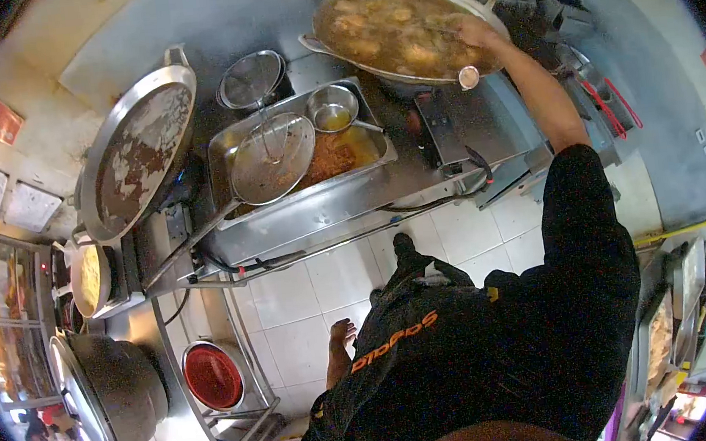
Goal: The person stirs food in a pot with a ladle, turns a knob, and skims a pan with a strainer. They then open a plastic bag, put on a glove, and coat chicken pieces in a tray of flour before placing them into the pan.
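My right hand (481,35) reaches over the right side of a wide wok (335,59) of bubbling oil. Its fingers are closed round something I cannot make out. Several browned pieces of food (422,50) float in the oil. A pale round disc (468,78) shows at the wok's near rim, just below my wrist. My left hand (342,332) hangs low beside my body above the tiled floor, holding nothing, its fingers loosely apart.
A steel tray (306,193) holds a long-handled strainer (267,165) and a small saucepan (332,103). Left of it stands a second large wok (142,147). A big lidded pot (123,396) and a red-filled container (212,376) are at lower left. Red-handled tongs (606,111) hang at right.
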A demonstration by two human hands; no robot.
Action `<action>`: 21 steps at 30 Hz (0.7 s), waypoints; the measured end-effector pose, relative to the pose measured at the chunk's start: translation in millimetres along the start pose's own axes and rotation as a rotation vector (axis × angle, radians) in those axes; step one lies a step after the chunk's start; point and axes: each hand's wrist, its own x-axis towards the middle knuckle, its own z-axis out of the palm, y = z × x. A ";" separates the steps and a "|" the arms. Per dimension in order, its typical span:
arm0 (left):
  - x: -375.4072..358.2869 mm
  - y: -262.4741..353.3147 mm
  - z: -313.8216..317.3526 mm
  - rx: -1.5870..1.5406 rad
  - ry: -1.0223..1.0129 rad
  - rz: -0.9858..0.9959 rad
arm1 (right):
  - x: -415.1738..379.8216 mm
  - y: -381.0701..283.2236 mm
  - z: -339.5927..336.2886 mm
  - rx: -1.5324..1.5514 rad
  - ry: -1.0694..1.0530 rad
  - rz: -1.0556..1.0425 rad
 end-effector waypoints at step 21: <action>-4.6 -21.1 -17.1 -0.056 -0.232 0.274 | -19.2 -35.8 -135.4 0.196 -0.532 0.092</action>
